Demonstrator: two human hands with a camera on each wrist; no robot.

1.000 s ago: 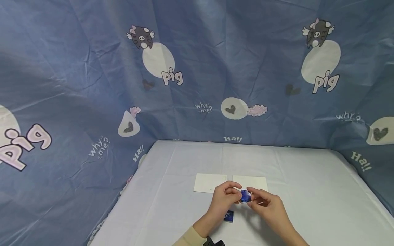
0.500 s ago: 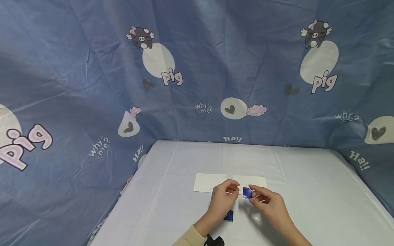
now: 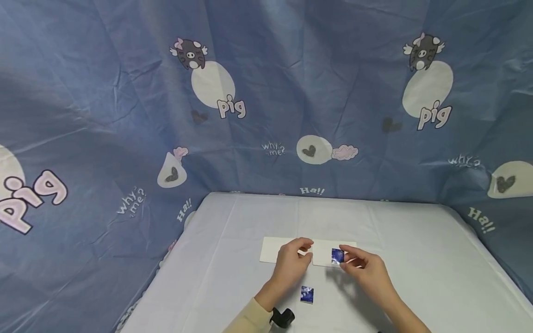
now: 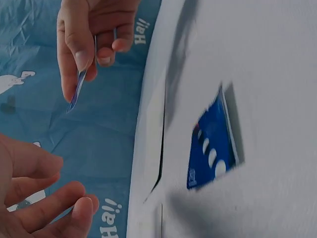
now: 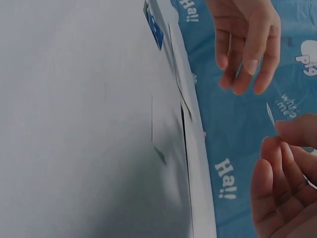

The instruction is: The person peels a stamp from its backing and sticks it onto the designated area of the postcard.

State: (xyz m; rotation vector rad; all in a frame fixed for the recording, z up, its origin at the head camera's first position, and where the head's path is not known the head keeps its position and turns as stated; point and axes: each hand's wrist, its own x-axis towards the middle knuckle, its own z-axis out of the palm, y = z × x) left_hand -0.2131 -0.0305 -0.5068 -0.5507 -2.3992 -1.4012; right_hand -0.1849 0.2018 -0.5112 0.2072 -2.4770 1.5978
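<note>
Custody of the glossy blue square piece (image 3: 337,256), held above the white-clothed table (image 3: 233,277), appears now single-handed: right hand (image 3: 367,270) pinches it; left hand (image 3: 290,262) has released it, fingers parted, uncovering a second blue square piece (image 3: 306,294).

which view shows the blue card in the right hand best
The head view: there the blue card shows its patterned face. The left wrist view gives a narrow, nearly edge-on strip, the right wrist view a thin sliver.
</note>
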